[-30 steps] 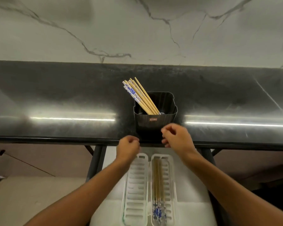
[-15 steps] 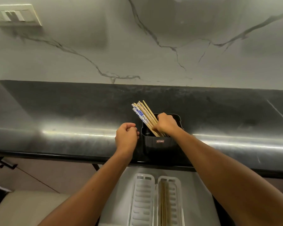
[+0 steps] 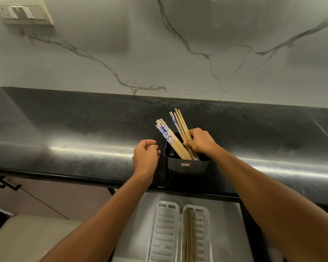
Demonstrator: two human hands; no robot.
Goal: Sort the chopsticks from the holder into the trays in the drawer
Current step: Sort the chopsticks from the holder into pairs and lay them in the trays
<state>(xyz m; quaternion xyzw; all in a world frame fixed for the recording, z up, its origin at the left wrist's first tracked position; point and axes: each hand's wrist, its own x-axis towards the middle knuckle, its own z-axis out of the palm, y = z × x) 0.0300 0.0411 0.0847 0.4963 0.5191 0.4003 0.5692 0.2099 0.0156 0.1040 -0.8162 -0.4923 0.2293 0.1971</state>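
A black plastic holder [image 3: 187, 168] stands on the dark countertop near its front edge. My right hand [image 3: 201, 141] is closed around a few chopsticks [image 3: 180, 122], plain wood and one blue-patterned, tilted apart from the rest. The remaining chopsticks [image 3: 167, 137] lean left in the holder. My left hand [image 3: 145, 156] is a loose fist just left of the holder, holding nothing. Below, the open drawer holds two white ribbed trays: the left tray [image 3: 164, 233] is bare, the right tray [image 3: 202, 233] has several chopsticks [image 3: 188, 237] lying in it.
The black countertop [image 3: 74, 129] runs across the view under a white marble wall. A switch plate [image 3: 25, 13] sits at the upper left. A cabinet front with a dark handle [image 3: 5, 183] is at the lower left.
My right hand went from the drawer's edge up into the holder and closed on a few chopsticks, pulling them away from the others. My left hand rose beside the holder.
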